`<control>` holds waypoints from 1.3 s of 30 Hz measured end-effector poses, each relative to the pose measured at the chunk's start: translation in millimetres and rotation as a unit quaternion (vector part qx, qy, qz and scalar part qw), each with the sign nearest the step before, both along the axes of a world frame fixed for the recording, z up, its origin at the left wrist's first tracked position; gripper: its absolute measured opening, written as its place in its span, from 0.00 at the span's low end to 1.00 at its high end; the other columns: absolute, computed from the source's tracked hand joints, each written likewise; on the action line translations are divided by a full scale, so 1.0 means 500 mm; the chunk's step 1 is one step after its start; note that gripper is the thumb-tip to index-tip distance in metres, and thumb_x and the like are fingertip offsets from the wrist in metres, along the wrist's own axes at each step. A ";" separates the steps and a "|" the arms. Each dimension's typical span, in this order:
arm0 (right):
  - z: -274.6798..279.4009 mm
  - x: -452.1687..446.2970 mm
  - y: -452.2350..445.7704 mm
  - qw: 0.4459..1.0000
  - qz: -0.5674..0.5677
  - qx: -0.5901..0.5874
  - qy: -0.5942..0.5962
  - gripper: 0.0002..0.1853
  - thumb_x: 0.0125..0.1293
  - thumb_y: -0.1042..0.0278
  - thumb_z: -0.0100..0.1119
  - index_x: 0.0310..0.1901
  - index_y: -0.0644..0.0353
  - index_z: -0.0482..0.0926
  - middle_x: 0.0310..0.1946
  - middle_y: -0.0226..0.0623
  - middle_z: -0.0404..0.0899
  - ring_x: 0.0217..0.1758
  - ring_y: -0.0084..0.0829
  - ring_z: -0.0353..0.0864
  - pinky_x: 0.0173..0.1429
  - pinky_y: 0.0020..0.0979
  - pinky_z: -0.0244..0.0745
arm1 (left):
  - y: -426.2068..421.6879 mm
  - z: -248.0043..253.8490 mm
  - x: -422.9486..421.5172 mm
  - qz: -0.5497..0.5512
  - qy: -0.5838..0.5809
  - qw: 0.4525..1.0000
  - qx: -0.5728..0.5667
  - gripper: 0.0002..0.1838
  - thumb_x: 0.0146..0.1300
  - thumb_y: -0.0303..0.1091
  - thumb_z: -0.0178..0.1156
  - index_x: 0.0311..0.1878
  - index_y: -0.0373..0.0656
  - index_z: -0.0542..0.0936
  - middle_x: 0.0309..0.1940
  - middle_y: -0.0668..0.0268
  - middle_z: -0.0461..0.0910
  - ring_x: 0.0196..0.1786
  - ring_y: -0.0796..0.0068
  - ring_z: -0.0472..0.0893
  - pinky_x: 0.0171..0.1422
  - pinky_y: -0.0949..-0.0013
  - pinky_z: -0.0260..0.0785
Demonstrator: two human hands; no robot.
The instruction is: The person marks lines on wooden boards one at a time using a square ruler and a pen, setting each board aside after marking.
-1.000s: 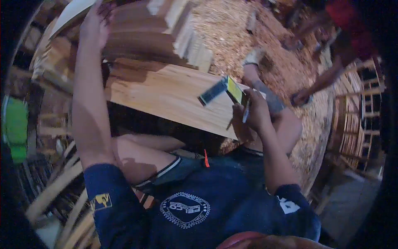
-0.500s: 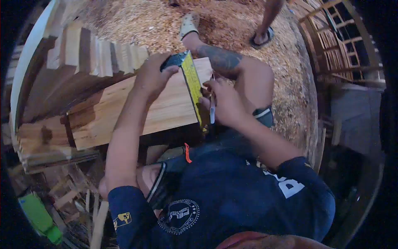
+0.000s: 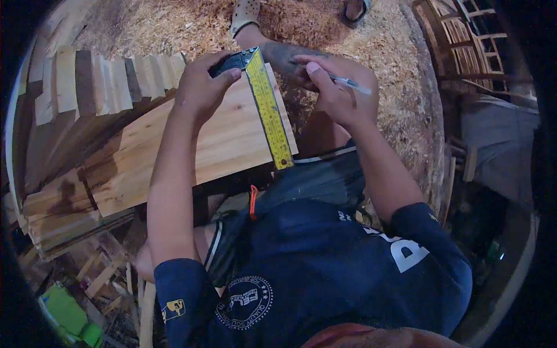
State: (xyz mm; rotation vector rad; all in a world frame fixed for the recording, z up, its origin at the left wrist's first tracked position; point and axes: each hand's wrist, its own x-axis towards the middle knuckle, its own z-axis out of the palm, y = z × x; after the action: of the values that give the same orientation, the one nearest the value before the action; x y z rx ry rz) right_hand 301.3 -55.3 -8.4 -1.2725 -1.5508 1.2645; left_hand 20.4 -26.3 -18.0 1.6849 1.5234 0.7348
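Note:
My left hand [image 3: 203, 84] is closed on the dark handle of a try square [image 3: 268, 113], at the far edge of a wooden board [image 3: 203, 136]. The square's yellow ruled blade lies across the board near its right end, its tip at the near edge. My right hand [image 3: 339, 95] is to the right of the board, closed round a pen [image 3: 351, 84] that points right. The board spans from a stack at the left towards my right leg.
Stacked planks [image 3: 110, 87] stand at the upper left. Wood shavings [image 3: 174, 26] cover the ground ahead. Wood scraps and a green object [image 3: 67, 313] lie at the lower left. Another person's foot [image 3: 354, 10] shows at the top.
My left hand first came down to the board and took hold of the square's handle. The blade now lies flat across the board. My right hand has moved off the blade, up and right, with the pen.

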 end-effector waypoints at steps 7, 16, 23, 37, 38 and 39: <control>-0.084 -0.057 0.017 1.000 -0.007 0.019 -0.014 0.19 0.73 0.56 0.56 0.54 0.64 0.81 0.40 0.43 0.86 0.42 0.31 0.84 0.48 0.35 0.79 | 0.010 -0.027 -0.005 -0.013 0.002 1.000 0.014 0.24 0.58 0.33 0.74 0.58 0.37 0.83 0.46 0.63 0.84 0.43 0.75 0.81 0.46 0.72 0.75; -0.049 -0.074 0.049 0.991 0.012 0.090 -0.100 0.18 0.72 0.58 0.56 0.54 0.65 0.79 0.40 0.50 0.85 0.46 0.43 0.85 0.50 0.39 0.79 | -0.007 0.030 0.023 -0.003 0.140 0.990 0.032 0.35 0.45 0.58 0.77 0.56 0.51 0.85 0.49 0.56 0.86 0.55 0.54 0.84 0.62 0.56 0.76; -0.006 -0.063 0.011 0.958 0.060 0.152 -0.237 0.14 0.73 0.62 0.55 0.50 0.65 0.79 0.40 0.49 0.83 0.43 0.45 0.85 0.47 0.39 0.78 | -0.001 -0.001 0.012 0.002 0.173 0.982 0.072 0.37 0.48 0.62 0.75 0.59 0.51 0.84 0.48 0.58 0.86 0.55 0.55 0.85 0.62 0.55 0.76; 0.051 -0.010 -0.141 0.941 0.163 0.004 -0.297 0.14 0.70 0.62 0.57 0.45 0.66 0.80 0.36 0.52 0.84 0.42 0.54 0.84 0.47 0.44 0.78 | 0.001 -0.007 0.006 0.005 0.156 0.986 0.061 0.39 0.44 0.64 0.77 0.57 0.51 0.84 0.51 0.57 0.86 0.55 0.56 0.85 0.62 0.57 0.77; 0.034 -0.018 -0.110 0.944 0.138 0.034 -0.298 0.15 0.70 0.61 0.57 0.46 0.66 0.80 0.36 0.53 0.84 0.43 0.54 0.84 0.48 0.44 0.78 | -0.001 -0.005 0.007 0.008 0.157 0.986 0.061 0.39 0.44 0.63 0.77 0.58 0.51 0.83 0.51 0.57 0.85 0.55 0.56 0.85 0.62 0.57 0.76; 0.020 -0.028 -0.074 0.945 0.114 0.065 -0.299 0.16 0.70 0.60 0.57 0.47 0.67 0.80 0.37 0.53 0.84 0.43 0.54 0.84 0.48 0.44 0.78 | -0.002 -0.004 0.007 0.012 0.158 0.985 0.062 0.40 0.45 0.63 0.77 0.59 0.51 0.83 0.52 0.57 0.85 0.56 0.56 0.84 0.63 0.57 0.76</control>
State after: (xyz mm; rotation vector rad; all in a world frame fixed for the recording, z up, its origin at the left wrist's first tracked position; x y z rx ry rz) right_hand 287.2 -92.5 1.8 -1.5072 -2.2223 0.9252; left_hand 24.0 -27.4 -19.8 1.9519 1.7459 0.6057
